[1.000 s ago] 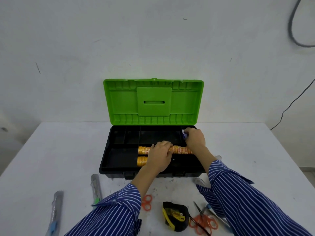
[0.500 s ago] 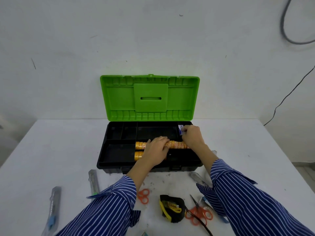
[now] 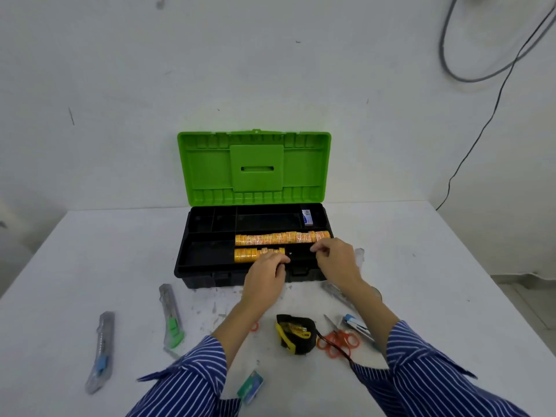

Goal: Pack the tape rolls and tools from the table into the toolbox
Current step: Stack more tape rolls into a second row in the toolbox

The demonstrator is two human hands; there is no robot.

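The toolbox (image 3: 210, 275) stands open at the table's middle, black base and green lid (image 3: 255, 167) upright. In its tray lie a long row of orange tape rolls (image 3: 282, 238) and, in front of it, a short row of tape rolls (image 3: 249, 255). My left hand (image 3: 264, 276) hovers over the box's front edge, with curled fingers at the short row's right end. Just right of it, my right hand (image 3: 338, 261) hangs over the front compartment with loosely curled fingers. Neither hand visibly holds anything.
On the table lie two utility knives (image 3: 103, 350) (image 3: 171, 317), a tape measure (image 3: 296, 334), orange scissors (image 3: 338, 341), a blue-white cutter (image 3: 358, 326), a clear-wrapped tool (image 3: 337, 291) and a small green packet (image 3: 251, 386). A small box (image 3: 307, 216) sits in the tray's back right.
Both hands have left the long row of tape rolls and drawn back toward the box's front edge. The long row now lies uncovered in the tray.
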